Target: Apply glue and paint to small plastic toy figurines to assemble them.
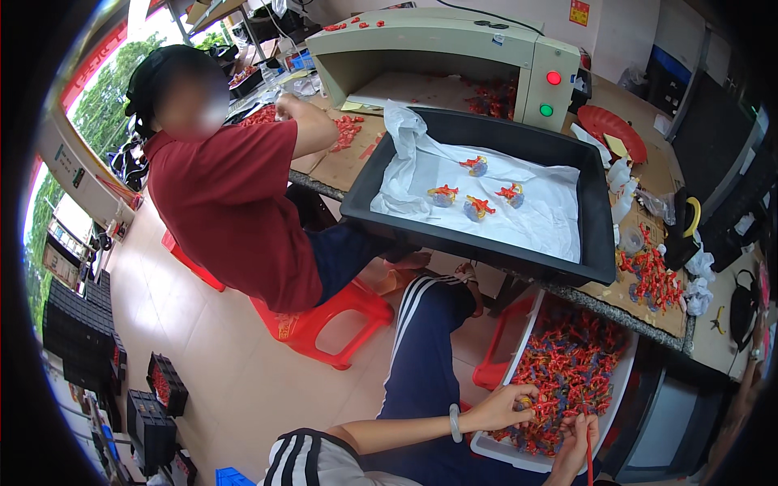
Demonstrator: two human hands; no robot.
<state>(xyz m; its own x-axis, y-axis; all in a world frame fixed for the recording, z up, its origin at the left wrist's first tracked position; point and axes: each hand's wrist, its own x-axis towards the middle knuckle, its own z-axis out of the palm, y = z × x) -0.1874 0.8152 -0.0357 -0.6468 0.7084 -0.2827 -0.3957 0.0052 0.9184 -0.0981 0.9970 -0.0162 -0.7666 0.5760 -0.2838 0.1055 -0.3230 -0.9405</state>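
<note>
Over a white bin point(484, 445) heaped with small red, yellow and grey-purple figurines point(559, 364), both my hands work close together. My left hand point(504, 407), with a pale bangle at the wrist, is closed in a pinch on a small figurine point(525, 401) mostly hidden by the fingers. A thin red rod-like tool point(589, 454) is gripped in my right hand point(577, 441); its tip is too small to make out. On the table, a black tray point(478, 240) lined with white paper point(519, 231) bears several spaced-out figurines point(478, 209).
A co-worker in a dark red shirt point(227, 186) sits at left on a red stool point(340, 324). Behind the tray stands a beige machine point(421, 36) with red and green buttons. More figurines point(648, 271) lie at the table's right, near a red plate point(612, 130).
</note>
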